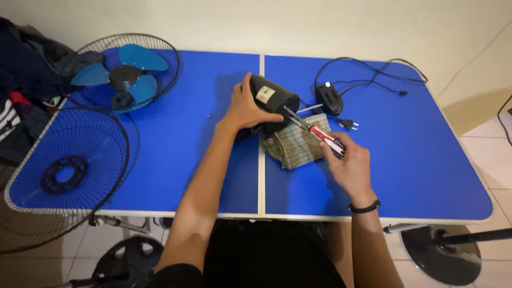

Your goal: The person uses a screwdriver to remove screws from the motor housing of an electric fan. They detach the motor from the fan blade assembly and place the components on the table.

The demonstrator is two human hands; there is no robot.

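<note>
My left hand (246, 108) wraps over the black fan motor housing (271, 101), fingers curled against it, steadying it near the middle of the blue counter (426, 160). My right hand (349, 162) grips the red-handled screwdriver (320, 133), its shaft angled up into the motor's end. A checked cloth (293, 149) lies beneath, touching the motor. To my left sit the fan blade (125, 72) in one grille and a second grille (64, 160). The black cord (368, 74) trails behind.
</note>
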